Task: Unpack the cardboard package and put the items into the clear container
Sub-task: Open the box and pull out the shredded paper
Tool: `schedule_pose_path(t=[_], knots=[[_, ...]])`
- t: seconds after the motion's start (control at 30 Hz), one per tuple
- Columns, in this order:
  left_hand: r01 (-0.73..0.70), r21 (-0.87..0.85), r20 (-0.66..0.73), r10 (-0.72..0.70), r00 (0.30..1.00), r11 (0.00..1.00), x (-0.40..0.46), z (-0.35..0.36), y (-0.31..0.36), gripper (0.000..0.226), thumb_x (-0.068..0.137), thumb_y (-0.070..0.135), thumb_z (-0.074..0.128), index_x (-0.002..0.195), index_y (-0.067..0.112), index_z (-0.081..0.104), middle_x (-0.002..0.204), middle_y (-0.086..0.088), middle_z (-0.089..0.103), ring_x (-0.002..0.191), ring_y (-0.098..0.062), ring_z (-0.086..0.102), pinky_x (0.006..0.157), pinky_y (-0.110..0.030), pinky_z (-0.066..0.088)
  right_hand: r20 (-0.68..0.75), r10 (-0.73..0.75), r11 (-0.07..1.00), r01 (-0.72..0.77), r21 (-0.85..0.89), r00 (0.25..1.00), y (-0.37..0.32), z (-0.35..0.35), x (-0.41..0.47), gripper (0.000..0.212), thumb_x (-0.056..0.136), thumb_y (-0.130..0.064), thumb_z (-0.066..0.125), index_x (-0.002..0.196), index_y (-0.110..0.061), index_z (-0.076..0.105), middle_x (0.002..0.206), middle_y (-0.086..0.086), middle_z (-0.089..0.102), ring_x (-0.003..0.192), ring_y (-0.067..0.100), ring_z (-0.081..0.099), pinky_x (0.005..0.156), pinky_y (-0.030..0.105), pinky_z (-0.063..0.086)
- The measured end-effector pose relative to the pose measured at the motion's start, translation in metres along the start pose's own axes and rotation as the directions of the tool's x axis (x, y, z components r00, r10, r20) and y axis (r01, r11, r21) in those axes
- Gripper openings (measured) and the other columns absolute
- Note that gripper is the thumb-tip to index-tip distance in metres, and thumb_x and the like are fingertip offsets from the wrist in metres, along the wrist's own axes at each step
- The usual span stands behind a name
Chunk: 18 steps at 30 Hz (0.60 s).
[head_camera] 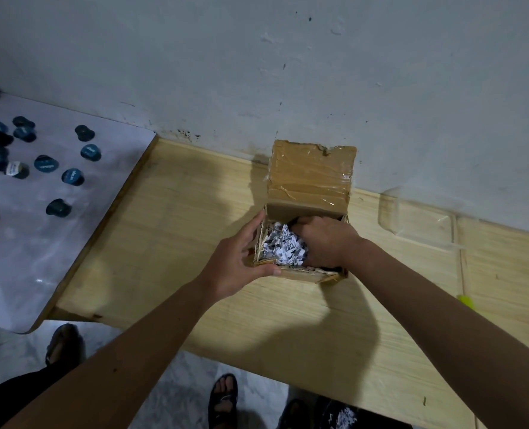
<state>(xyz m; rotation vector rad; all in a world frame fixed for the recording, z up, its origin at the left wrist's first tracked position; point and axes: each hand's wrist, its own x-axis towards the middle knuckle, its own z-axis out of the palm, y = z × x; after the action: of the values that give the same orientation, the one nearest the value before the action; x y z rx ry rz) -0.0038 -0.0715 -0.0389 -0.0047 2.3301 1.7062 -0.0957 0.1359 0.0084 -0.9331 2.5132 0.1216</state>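
Note:
A small cardboard package stands on the wooden table against the wall, its taped lid flipped up. Shredded white paper fills its left part. My left hand grips the box's left front corner, thumb along the front edge. My right hand is pushed down inside the box on the right, fingers buried among the paper and a dark item; what they hold is hidden. The clear container sits empty on the table to the right of the box.
Several small dark blue round capsules lie scattered on a white surface at the left. A yellow-green object lies at the right. Below the table edge are feet in sandals and some shredded paper on the floor.

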Motion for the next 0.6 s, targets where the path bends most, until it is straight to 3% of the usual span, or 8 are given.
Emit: schedule_pose_path(t=[0.17,0.37,0.5,0.6], knots=[[0.008,-0.013,-0.013,-0.008,1.0,1.0,0.0009,0.0019,-0.0041,0.117,0.069,0.02,0.098,0.16,0.044,0.029,0.163,0.01,0.043,0.151,-0.01,0.04,0.121,-0.042,0.042,-0.02,-0.007,0.999,0.007,-0.037,1.0,-0.0004,0.003,-0.002,0.057,0.084,-0.03,0.072,0.136,-0.013,0.056,0.133,0.006,0.061,0.111,0.033,0.067,0.085,0.043,0.058],[0.018,-0.015,-0.004,-0.018,1.0,1.0,0.0008,0.0016,-0.0028,0.117,0.07,0.02,0.097,0.162,0.039,0.027,0.163,0.011,0.04,0.152,-0.008,0.037,0.123,-0.04,0.039,-0.005,-0.008,0.998,0.007,-0.07,1.0,0.0007,0.0066,-0.0006,0.072,0.084,-0.033,0.079,0.145,-0.013,0.047,0.139,0.007,0.057,0.116,0.033,0.065,0.087,0.045,0.059],[0.023,-0.008,-0.004,-0.023,1.0,1.0,0.0003,0.0014,-0.0026,0.117,0.071,0.021,0.096,0.162,0.041,0.026,0.164,0.01,0.039,0.152,-0.007,0.036,0.123,-0.04,0.038,-0.025,-0.003,1.0,0.002,-0.02,1.0,0.0034,0.0073,0.0009,0.062,0.082,-0.034,0.075,0.138,-0.017,0.054,0.133,0.004,0.062,0.112,0.03,0.067,0.084,0.043,0.06],[0.015,0.002,-0.002,-0.015,1.0,1.0,-0.0002,0.0011,-0.0018,0.117,0.071,0.026,0.096,0.161,0.044,0.025,0.166,0.008,0.038,0.153,-0.01,0.035,0.123,-0.045,0.038,-0.055,0.002,1.0,-0.002,0.01,0.998,0.0054,0.0082,-0.0001,0.059,0.085,-0.024,0.064,0.143,-0.017,0.052,0.136,0.003,0.06,0.114,0.03,0.065,0.082,0.042,0.059]])
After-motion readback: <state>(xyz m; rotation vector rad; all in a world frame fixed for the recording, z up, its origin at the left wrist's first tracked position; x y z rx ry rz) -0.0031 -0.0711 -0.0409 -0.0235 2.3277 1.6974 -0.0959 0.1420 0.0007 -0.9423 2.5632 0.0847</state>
